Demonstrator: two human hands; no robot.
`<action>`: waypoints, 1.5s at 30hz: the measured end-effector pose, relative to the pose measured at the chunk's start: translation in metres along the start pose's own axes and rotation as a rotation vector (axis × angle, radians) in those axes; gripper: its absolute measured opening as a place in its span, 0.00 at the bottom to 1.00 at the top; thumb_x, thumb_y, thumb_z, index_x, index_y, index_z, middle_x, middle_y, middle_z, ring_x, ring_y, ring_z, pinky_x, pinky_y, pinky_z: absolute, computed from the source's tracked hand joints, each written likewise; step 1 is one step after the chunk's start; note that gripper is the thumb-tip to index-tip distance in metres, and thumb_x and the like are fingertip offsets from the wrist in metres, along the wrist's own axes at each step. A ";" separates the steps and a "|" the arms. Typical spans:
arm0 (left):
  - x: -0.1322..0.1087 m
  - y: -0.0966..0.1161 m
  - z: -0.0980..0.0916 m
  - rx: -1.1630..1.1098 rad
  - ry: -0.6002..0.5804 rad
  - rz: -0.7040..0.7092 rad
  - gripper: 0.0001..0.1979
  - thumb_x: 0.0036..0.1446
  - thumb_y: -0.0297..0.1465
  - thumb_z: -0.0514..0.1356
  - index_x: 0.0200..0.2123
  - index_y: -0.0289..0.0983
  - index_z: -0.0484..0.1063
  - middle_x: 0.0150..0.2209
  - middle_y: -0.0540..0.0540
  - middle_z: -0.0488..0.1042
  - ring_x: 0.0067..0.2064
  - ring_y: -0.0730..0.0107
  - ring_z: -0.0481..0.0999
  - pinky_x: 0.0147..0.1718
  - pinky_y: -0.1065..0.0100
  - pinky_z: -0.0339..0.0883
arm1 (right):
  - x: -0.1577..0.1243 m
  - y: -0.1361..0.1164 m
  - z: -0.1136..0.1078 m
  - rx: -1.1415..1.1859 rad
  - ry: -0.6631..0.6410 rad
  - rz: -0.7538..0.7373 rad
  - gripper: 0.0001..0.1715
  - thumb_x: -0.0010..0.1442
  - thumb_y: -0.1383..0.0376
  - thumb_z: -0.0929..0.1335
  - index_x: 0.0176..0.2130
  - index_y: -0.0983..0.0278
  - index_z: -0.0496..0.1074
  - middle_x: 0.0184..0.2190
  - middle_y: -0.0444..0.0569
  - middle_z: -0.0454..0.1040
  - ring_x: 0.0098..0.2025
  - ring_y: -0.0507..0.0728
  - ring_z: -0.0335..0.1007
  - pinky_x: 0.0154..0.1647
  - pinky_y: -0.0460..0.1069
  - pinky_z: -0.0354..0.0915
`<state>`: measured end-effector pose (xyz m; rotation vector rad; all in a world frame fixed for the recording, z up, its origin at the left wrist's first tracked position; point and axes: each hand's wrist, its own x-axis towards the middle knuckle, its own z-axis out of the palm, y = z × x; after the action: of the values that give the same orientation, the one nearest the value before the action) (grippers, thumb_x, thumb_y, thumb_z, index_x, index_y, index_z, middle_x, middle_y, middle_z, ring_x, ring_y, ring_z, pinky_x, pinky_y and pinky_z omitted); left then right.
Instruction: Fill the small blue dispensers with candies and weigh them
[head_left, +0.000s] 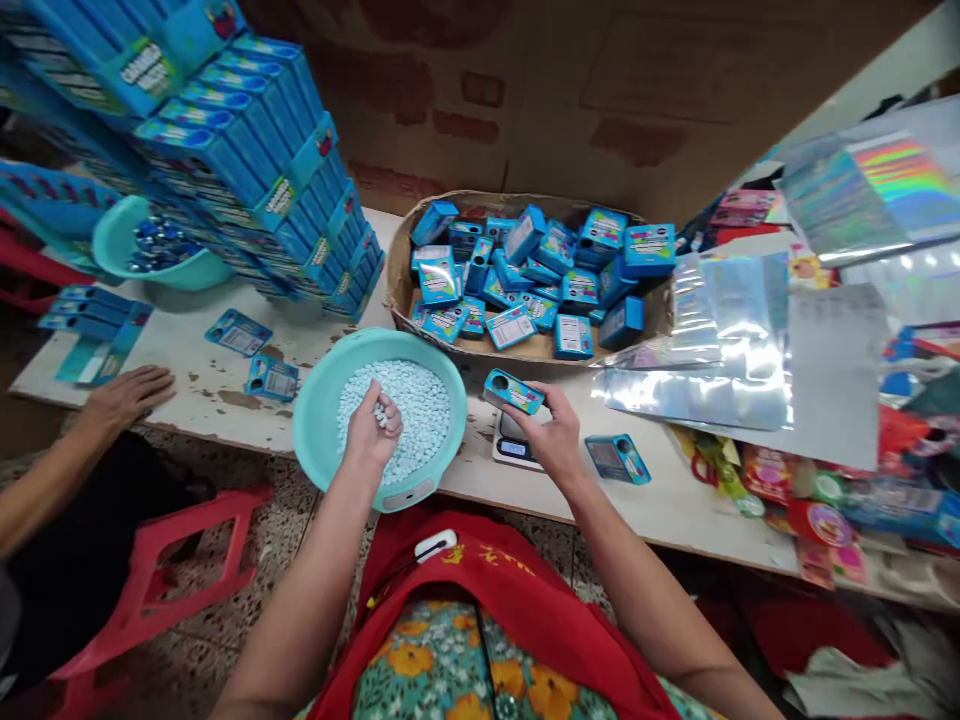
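My left hand (373,428) is curled over a turquoise basin (313,400), its fingers closed around a few small pale candies. Beneath it, many more of these light-blue candies (420,420) cover the basin's bottom. My right hand (553,432) grips a small blue box (514,391) with a dark round hole on its face. That box is held just above a small digital scale (516,450), whose display is lit. To the right of the scale, another blue box (618,459) lies on the table. Past the basin stands a cut-down cardboard carton (401,290) heaped with blue boxes (511,327).
Stacked blue display boxes (277,190) rise at the left, beside a second basin (120,235) with shiny blue pieces. A co-worker's hand (131,400) rests at the table's left edge. Silvery holographic sheets (705,390) and colourful packets (772,475) lie right. A red stool (172,570) stands lower left.
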<state>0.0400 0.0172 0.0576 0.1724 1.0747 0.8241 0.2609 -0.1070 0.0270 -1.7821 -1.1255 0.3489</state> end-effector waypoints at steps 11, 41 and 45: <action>-0.015 0.012 0.027 0.127 0.117 0.700 0.22 0.55 0.46 0.58 0.19 0.35 0.63 0.15 0.53 0.62 0.23 0.71 0.73 0.29 0.70 0.66 | -0.004 -0.085 0.089 0.033 -0.390 -0.234 0.18 0.53 0.62 0.74 0.44 0.62 0.71 0.39 0.52 0.75 0.44 0.62 0.71 0.45 0.55 0.67; 0.043 -0.036 -0.085 1.342 -0.059 0.222 0.12 0.51 0.40 0.61 0.32 0.37 0.67 0.24 0.51 0.68 0.24 0.73 0.66 0.23 0.73 0.57 | -0.031 0.056 -0.041 -0.064 0.149 0.219 0.39 0.50 0.50 0.73 0.56 0.63 0.62 0.53 0.58 0.67 0.53 0.64 0.66 0.51 0.60 0.66; 0.035 -0.009 -0.078 0.623 -0.100 0.084 0.18 0.44 0.41 0.65 0.32 0.39 0.63 0.23 0.54 0.64 0.20 0.78 0.60 0.14 0.77 0.45 | -0.049 0.054 -0.070 -0.030 0.194 0.261 0.25 0.56 0.53 0.70 0.49 0.63 0.68 0.46 0.55 0.71 0.45 0.60 0.72 0.47 0.58 0.70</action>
<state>-0.0126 0.0146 -0.0105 0.7788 1.2079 0.5256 0.3092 -0.1931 0.0053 -1.9479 -0.7679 0.3070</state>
